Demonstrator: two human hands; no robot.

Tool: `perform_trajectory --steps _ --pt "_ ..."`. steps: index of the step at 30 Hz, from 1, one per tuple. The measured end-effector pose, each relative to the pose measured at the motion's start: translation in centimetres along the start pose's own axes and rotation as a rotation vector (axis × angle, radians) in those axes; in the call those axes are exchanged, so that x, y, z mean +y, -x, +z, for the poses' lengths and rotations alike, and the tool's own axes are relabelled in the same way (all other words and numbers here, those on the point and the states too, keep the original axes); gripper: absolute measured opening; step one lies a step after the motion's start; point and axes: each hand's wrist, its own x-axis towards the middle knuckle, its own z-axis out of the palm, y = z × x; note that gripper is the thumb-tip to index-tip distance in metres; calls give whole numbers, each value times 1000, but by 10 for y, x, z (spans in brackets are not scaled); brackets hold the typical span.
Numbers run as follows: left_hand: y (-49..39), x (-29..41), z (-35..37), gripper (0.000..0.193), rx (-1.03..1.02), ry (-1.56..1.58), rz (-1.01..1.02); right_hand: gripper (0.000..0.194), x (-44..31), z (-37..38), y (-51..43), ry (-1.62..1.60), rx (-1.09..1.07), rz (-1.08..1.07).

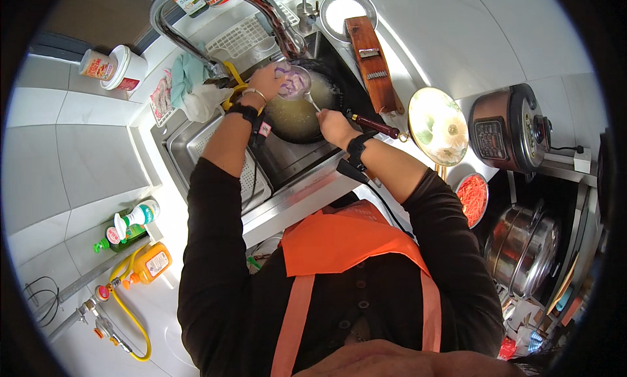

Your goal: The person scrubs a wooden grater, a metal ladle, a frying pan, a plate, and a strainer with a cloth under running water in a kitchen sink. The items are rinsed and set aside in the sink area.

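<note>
A black wok with a wooden handle sits in the sink, holding cloudy pale liquid. My left hand is over the wok's upper left part, its fingers at a clear bowl or ladle with purple and white pieces in it; whether the fingers grip the vessel or the pieces cannot be told. My right hand is closed on the metal handle of what looks like a spoon or ladle, which reaches up to that vessel. The chrome faucet arches above the wok.
Right of the sink lie a wooden grater, a mesh strainer, a floral plate and a bowl of shredded orange food. A pressure cooker stands farther right. Cloths hang at the left; a perforated steel tray sits in the sink's left side.
</note>
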Motion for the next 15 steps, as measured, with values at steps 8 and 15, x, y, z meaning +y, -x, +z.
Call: perform_trajectory --steps 8,15 --pt "-22 11 -16 38 -211 -105 209 33 -23 -5 10 -101 -11 43" --pt "13 2 57 37 576 1013 -483 38 -9 10 1 -202 42 9"
